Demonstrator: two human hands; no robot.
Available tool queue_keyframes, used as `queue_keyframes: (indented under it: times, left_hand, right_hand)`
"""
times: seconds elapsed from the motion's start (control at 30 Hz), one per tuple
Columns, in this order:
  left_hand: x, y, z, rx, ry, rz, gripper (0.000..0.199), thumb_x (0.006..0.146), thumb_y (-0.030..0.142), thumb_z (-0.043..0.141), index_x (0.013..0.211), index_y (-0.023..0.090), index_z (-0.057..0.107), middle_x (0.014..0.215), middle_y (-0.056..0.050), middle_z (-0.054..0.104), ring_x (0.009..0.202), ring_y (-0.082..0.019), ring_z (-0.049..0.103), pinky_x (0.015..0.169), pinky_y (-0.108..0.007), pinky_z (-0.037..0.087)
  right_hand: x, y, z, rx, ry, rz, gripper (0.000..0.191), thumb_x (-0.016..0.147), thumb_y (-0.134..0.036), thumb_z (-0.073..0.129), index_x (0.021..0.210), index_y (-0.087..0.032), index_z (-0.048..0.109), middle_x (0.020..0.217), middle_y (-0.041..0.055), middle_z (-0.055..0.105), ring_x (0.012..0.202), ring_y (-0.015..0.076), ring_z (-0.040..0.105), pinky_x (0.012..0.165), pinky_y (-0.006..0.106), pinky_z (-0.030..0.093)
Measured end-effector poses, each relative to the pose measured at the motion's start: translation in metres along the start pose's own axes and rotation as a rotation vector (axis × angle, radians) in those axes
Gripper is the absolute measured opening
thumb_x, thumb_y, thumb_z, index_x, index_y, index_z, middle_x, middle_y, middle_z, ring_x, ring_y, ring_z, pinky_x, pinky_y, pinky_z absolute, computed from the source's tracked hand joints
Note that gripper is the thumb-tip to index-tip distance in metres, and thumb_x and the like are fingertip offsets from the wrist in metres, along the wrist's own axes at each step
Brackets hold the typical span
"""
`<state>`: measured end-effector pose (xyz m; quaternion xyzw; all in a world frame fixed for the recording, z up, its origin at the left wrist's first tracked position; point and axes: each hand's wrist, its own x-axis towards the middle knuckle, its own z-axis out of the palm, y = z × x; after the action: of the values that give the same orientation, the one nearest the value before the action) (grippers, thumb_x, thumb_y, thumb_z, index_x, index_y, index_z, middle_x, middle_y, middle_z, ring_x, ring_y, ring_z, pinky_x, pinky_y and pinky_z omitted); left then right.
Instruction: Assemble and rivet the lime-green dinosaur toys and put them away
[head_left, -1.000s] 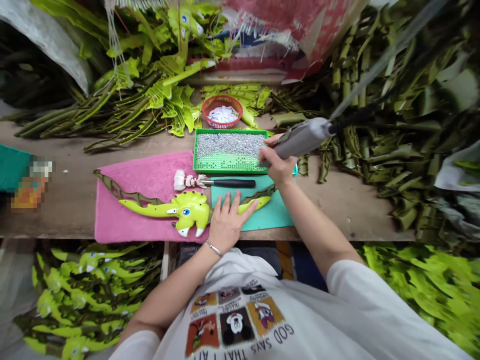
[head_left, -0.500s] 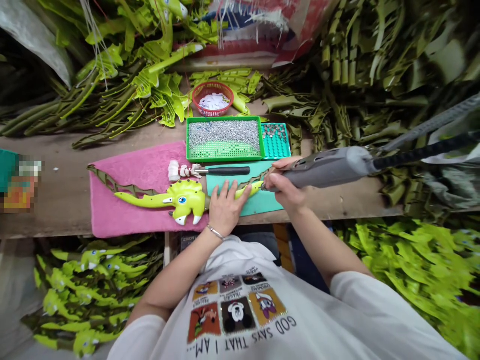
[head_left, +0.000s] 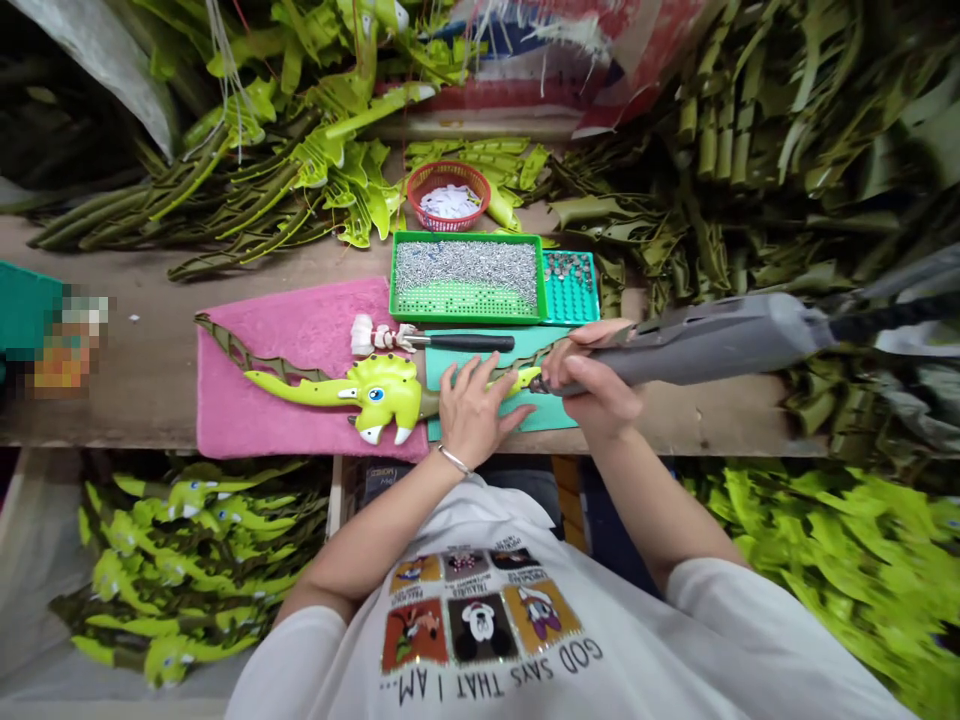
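A lime-green toy bow with a dinosaur head [head_left: 382,397] lies across a pink cloth [head_left: 300,310] and a teal mat [head_left: 540,412]. My left hand [head_left: 474,408] rests on its right part, fingers spread and palm down. In my right hand [head_left: 592,375] is a grey power screwdriver [head_left: 697,338], its tip at the bow's right arm. A black-handled tool [head_left: 472,342] lies behind the bow, its left end beside a white wrapped bundle [head_left: 375,336].
Behind the mat sit a green tray of screws [head_left: 465,275], a teal tray of small metal parts [head_left: 570,285] and a red basket [head_left: 448,195] of white pieces. Green plastic parts [head_left: 322,170] are piled at the back and below the table's front edge.
The view has shifted, so the table items appear farther right. The fingers and thumb of my left hand have spread wider. The screwdriver remains in my right hand at the bow's right arm.
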<state>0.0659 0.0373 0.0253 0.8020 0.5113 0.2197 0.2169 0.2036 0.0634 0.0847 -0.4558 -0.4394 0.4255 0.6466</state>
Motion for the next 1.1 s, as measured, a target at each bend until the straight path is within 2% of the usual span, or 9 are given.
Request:
queue_keyframes:
  times: [0.13,0.27,0.37,0.5,0.8,1.1]
  left_hand:
    - [0.008,0.006,0.001,-0.131,0.097,-0.067,0.021,0.087,0.04,0.071,0.105,0.031,0.074,0.133,-0.004,0.067,0.125,-0.025,0.059,0.112,-0.053,0.033]
    - [0.011,0.005,0.001,-0.177,0.121,-0.082,0.003,0.086,0.03,0.072,0.087,0.029,0.075,0.125,-0.001,0.072,0.12,-0.024,0.062,0.115,-0.057,0.027]
    - [0.01,0.004,0.001,-0.196,0.112,-0.087,0.003,0.085,0.027,0.073,0.084,0.028,0.075,0.122,-0.001,0.073,0.115,-0.023,0.064,0.116,-0.058,0.025]
    - [0.009,0.004,0.001,-0.221,0.122,-0.082,0.004,0.086,0.027,0.072,0.082,0.027,0.074,0.119,-0.001,0.074,0.11,-0.022,0.066,0.117,-0.059,0.023]
    - [0.008,0.002,0.004,-0.25,0.118,-0.074,0.006,0.084,0.027,0.074,0.078,0.025,0.072,0.112,0.0,0.076,0.112,-0.022,0.065,0.117,-0.06,0.024]
    - [0.007,0.001,0.006,-0.263,0.13,-0.06,0.006,0.084,0.025,0.073,0.078,0.025,0.072,0.111,0.0,0.077,0.11,-0.022,0.066,0.12,-0.064,0.015]
  right_hand:
    - [0.0,-0.009,0.007,0.052,-0.004,-0.035,0.025,0.069,-0.038,0.08,0.084,-0.026,0.063,0.044,-0.0076,0.052,0.038,0.0142,0.048,0.042,0.032,0.043]
    - [0.0,-0.009,0.01,0.047,0.005,-0.011,0.027,0.068,-0.039,0.079,0.084,-0.026,0.061,0.045,-0.0078,0.05,0.038,0.0144,0.048,0.042,0.033,0.043]
    - [0.0,-0.009,0.011,0.018,0.019,-0.004,0.029,0.067,-0.042,0.079,0.083,-0.027,0.06,0.045,-0.0078,0.049,0.038,0.0151,0.048,0.043,0.034,0.043]
    - [-0.002,-0.008,0.011,0.021,0.006,-0.033,0.023,0.07,-0.036,0.078,0.085,-0.027,0.063,0.047,-0.0072,0.052,0.04,0.0146,0.05,0.045,0.033,0.043]
    - [-0.006,-0.009,0.013,0.015,-0.064,-0.089,0.019,0.075,-0.032,0.075,0.089,-0.027,0.064,0.049,-0.0067,0.054,0.041,0.0143,0.049,0.045,0.032,0.044]
    - [-0.005,-0.008,0.015,-0.051,-0.079,-0.099,0.02,0.075,-0.034,0.073,0.089,-0.027,0.061,0.048,-0.0083,0.053,0.039,0.0131,0.049,0.045,0.03,0.043]
